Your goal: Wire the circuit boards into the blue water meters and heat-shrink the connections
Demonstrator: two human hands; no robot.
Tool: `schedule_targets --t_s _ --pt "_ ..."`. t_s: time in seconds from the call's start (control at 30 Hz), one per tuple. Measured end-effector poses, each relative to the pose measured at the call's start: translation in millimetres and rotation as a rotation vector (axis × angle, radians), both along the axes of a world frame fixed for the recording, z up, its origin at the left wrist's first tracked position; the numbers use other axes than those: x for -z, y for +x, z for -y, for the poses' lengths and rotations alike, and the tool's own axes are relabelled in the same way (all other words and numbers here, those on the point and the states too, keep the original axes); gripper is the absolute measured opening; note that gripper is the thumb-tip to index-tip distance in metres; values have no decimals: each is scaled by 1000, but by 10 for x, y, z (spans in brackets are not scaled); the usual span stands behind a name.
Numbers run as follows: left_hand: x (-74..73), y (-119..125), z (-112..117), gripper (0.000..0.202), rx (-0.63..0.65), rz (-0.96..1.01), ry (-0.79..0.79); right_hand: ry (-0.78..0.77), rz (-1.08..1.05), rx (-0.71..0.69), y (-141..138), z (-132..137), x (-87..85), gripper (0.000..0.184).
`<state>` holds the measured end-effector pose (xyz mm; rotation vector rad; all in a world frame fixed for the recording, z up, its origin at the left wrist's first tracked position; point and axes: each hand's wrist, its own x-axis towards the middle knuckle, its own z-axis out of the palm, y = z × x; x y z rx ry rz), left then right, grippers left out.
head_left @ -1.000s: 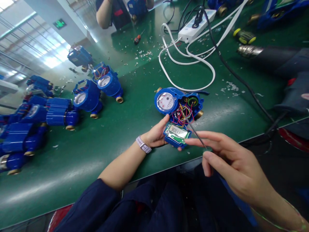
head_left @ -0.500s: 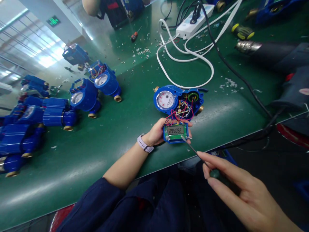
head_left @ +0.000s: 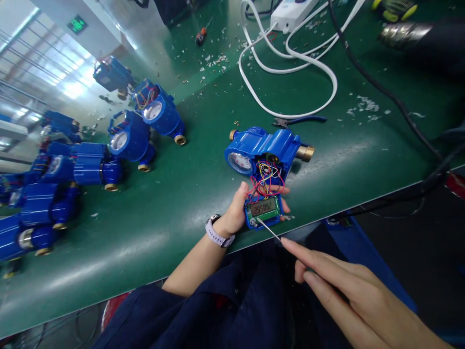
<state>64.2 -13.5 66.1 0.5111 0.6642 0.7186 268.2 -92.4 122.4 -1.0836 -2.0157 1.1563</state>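
My left hand [head_left: 238, 211] is closed around a small display module [head_left: 263, 208], a green circuit board with a lit screen in a blue frame. Red, yellow and white wires [head_left: 267, 175] run from it into the opened housing of a blue water meter [head_left: 267, 145], which lies tilted on the bench just beyond. My right hand [head_left: 337, 278] grips a screwdriver [head_left: 271, 230]; its handle is mostly hidden by the fingers. The thin metal tip is at the lower left part of the board, near a small round silvery part.
Several blue water meters [head_left: 132, 135] stand along the left of the green bench [head_left: 174, 218]. Cutting pliers [head_left: 301, 120] lie behind the opened meter. Beyond are a white cable [head_left: 332, 82], a power strip [head_left: 290, 17], a black cord [head_left: 374, 87] and a heat gun [head_left: 410, 36].
The screwdriver tip has moved from the board's lower right to its lower left. The opened meter has tipped, showing more of its blue casing. My view has shifted slightly.
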Motion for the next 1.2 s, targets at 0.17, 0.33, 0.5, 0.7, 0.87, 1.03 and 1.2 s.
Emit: schedule_targets --t_s 0.17,0.33,0.5,0.7,0.87,1.03,1.2 --pt "3 14 -24 69 16 2 34 -1 58 7 -49 -17 2 51" --pt "17 -3 -37 72 30 15 -5 33 118 -3 -50 7 44 44" --pt "46 -16 -28 63 -10 34 -66 79 146 -20 -68 -8 56 45" --pt "86 -31 -39 58 20 34 52 132 219 -21 -96 -34 41 39" --pt "143 -47 -37 72 84 17 190 174 258 -25 -84 -25 7 38" --pt "234 -67 -1 87 88 -50 229 197 279 -30 -91 -45 5 37" --pt "278 -73 6 86 84 -31 260 213 275 -39 -87 -43 -8 38"
